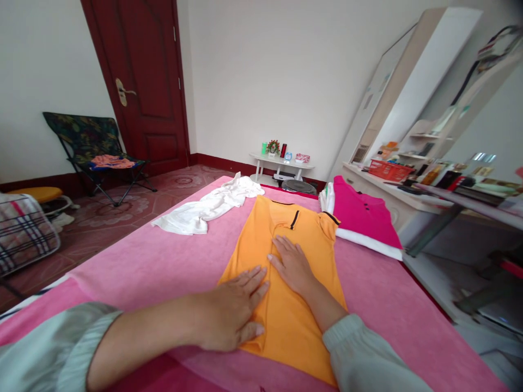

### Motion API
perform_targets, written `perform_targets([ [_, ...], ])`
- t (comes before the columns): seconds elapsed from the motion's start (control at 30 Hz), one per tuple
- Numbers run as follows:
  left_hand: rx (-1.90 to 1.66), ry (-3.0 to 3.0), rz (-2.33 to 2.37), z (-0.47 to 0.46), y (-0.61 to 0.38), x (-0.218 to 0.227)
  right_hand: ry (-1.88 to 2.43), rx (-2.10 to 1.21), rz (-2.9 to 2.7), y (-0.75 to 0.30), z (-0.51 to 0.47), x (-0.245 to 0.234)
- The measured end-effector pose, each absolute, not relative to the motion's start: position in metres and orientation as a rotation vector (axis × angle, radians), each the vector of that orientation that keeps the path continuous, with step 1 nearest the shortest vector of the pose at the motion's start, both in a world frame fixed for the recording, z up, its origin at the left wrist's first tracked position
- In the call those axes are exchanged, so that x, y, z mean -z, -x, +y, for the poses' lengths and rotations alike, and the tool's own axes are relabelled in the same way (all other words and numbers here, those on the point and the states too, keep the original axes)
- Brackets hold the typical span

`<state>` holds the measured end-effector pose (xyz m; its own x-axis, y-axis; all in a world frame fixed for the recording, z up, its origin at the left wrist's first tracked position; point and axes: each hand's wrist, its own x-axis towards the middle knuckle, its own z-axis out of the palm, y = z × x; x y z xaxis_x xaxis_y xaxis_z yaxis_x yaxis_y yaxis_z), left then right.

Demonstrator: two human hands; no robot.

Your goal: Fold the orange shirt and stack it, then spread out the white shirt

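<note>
An orange polo shirt (286, 228) lies folded lengthways on the pink bed cover (155, 261), collar pointing away from me. My left hand (232, 310) rests flat on its left edge, fingers stretched out and together. My right hand (292, 264) lies flat on the middle of the shirt, fingers spread and pointing toward the collar. Neither hand holds anything. Both arms wear pale grey-green sleeves.
A crumpled white garment (208, 209) lies on the bed's far left. A pink and white folded shirt (363, 220) lies at the far right. A dressing table (408, 185) with bottles stands to the right, a folding chair (96, 152) and a red door (143, 81) to the left.
</note>
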<state>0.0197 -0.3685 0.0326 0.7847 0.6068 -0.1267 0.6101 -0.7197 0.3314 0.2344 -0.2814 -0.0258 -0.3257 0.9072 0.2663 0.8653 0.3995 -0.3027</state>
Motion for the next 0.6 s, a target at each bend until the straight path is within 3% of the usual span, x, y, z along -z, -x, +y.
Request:
perform_targets([
  [0.13, 0.153, -2.452, 0.62, -0.349, -0.033, -0.069, 1.385, -0.238, -2.021, -0.241, -0.274, 0.029],
  [0.23, -0.035, -2.301, 0.557, -0.305, -0.055, -0.073, 1.34, -0.201, -1.641, -0.253, -0.267, 0.03],
  [0.4, -0.688, -2.249, 1.144, -0.227, -0.091, -0.024, 1.43, -0.002, -1.264, -0.289, -0.257, 0.032],
  [0.6, -0.739, -2.523, 1.277, -0.196, -0.092, 0.034, 1.56, 0.064, -1.204, -0.328, -0.245, 0.04],
])
